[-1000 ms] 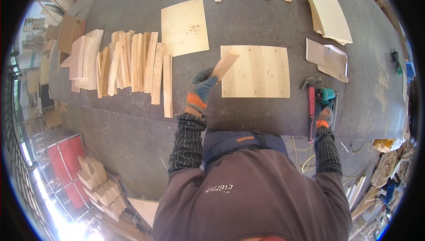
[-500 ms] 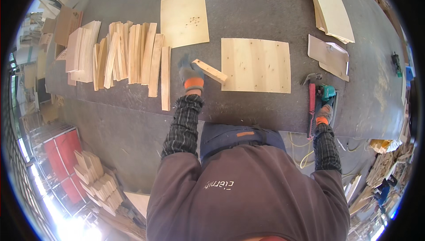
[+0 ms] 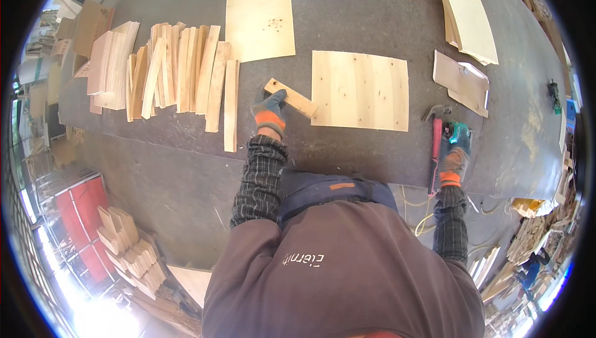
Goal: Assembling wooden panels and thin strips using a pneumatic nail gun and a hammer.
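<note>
My left hand [image 3: 269,114], in a grey and orange glove, grips the left end of a short wooden block [image 3: 295,99]. The block lies slanted on the table, its right end against the lower left edge of a square wooden panel [image 3: 360,91] with dark knots. My right hand [image 3: 456,159], gloved the same way, is closed around a teal and black nail gun [image 3: 457,132] resting on the table. Just left of that hand lies a hammer [image 3: 436,145] with a red handle, its head away from me.
Wooden strips [image 3: 186,71] lie in a row at the left, beside stacked thin boards [image 3: 115,68]. A plain panel [image 3: 259,21] lies beyond. Board stacks [image 3: 467,18] and a pale bent sheet [image 3: 460,81] lie at the right. A yellow hose [image 3: 423,221] hangs below the table edge.
My left hand has come down and toward me and taken hold of the block's left end. My right hand has slid slightly farther up onto the nail gun.
</note>
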`<state>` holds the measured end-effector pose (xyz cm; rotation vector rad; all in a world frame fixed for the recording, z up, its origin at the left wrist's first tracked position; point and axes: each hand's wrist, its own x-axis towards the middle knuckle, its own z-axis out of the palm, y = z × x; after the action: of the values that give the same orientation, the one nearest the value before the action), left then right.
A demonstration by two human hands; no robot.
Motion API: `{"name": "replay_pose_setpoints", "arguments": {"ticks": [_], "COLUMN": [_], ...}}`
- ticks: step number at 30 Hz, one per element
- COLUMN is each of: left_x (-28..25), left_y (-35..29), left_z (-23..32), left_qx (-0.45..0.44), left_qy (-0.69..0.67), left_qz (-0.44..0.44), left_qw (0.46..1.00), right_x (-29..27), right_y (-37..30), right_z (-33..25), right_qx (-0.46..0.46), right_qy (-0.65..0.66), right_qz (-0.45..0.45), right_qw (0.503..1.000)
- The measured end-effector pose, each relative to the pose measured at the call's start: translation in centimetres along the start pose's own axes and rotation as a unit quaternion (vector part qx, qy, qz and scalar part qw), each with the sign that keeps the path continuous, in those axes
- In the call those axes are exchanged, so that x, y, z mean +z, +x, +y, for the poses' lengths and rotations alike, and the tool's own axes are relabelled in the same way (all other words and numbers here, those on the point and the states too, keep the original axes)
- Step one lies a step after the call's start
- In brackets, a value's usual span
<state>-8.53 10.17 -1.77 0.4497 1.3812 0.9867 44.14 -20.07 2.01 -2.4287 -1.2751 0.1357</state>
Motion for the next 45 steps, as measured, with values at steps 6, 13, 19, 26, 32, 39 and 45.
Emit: {"name": "replay_pose_setpoints", "arguments": {"ticks": [6,13,19,26,32,39,45], "left_x": [4.2,6.9,6.2,6.5,7.4,6.4,5.7], "left_y": [-1.1,-2.1,-2.3,-4.8,-7.0,-11.2,-12.3], "left_z": [2.5,1.6,-1.9,0.3,2.4,4.2,3.6], "left_qx": [0.282,-0.018,-0.055,-0.028,-0.096,-0.129,-0.131], "left_qy": [0.153,0.289,0.139,0.008,-0.067,-0.091,-0.128], "left_qz": [0.064,-0.016,-0.113,-0.135,-0.246,-0.305,-0.32], "left_qw": [0.945,0.957,0.982,0.99,0.962,0.939,0.929], "right_x": [6.1,12.6,14.3,10.2,7.7,7.1,5.9], "right_y": [-2.9,-0.9,-1.0,-1.4,-3.1,-4.5,-4.8], "right_z": [-20.6,-28.3,-27.4,-28.7,-32.0,-31.9,-32.4], "right_qx": [-0.256,-0.344,-0.361,-0.396,-0.38,-0.378,-0.373], "right_qy": [0.014,-0.099,-0.155,-0.045,0.099,0.074,0.095], "right_qz": [-0.147,-0.201,-0.203,-0.093,-0.027,-0.046,-0.069], "right_qw": [0.955,0.912,0.897,0.913,0.919,0.922,0.92]}}
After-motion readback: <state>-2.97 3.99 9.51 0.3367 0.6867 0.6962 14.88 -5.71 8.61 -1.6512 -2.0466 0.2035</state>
